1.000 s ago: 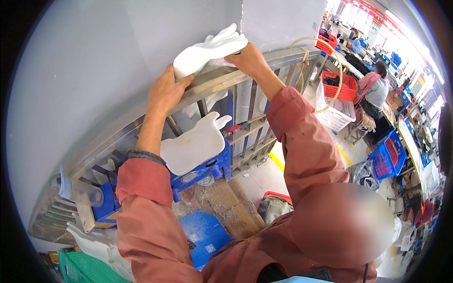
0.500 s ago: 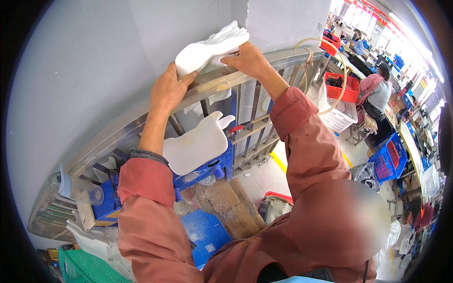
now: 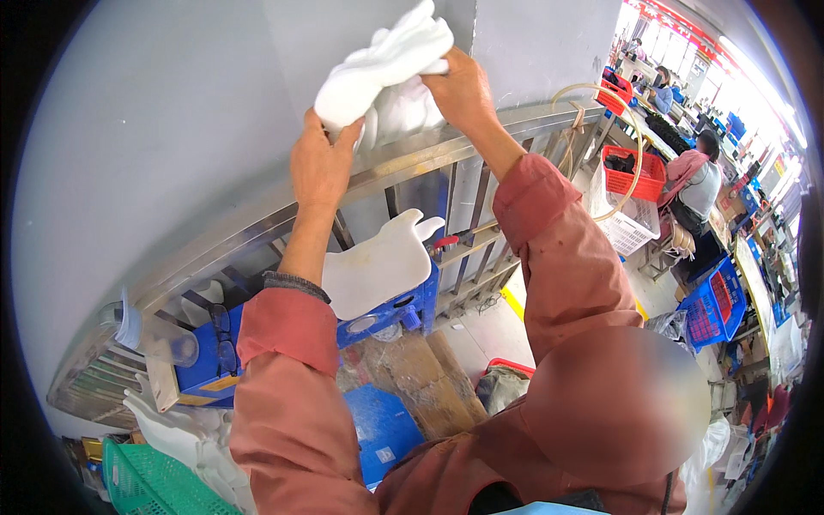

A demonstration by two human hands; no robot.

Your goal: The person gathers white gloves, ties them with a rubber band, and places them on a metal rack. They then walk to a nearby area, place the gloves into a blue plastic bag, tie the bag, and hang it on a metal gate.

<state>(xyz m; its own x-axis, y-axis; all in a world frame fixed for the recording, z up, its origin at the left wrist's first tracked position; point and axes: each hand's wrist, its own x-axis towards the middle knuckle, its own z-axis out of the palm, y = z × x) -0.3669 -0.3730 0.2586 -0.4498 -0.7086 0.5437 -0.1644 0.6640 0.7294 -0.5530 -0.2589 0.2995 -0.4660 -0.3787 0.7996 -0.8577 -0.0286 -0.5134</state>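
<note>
A stack of white, hand-shaped pieces [image 3: 378,69] is held tilted above the metal rail, its finger-like ends up and to the right. My left hand [image 3: 322,167] grips the stack's lower left end, thumb on the near side. At the right end, my right hand [image 3: 463,93] closes on its edge. More white pieces [image 3: 408,112] show just beneath, behind the rail; whether they touch the stack I cannot tell. Below my hands, another flat white piece [image 3: 378,270] with a thumb-like prong lies on a blue machine [image 3: 421,296].
The metal railing [image 3: 403,161] runs along the grey wall. Dark glasses [image 3: 223,339] and a clear plastic cup [image 3: 176,348] are at left. A green basket [image 3: 154,476] sits lower left beside white pieces [image 3: 184,442]. Red and blue baskets [image 3: 717,300] and people stand or sit at right.
Both hands have risen with the white stack, away from the rail. More of the white pieces underneath now show. The whole view has shifted slightly.
</note>
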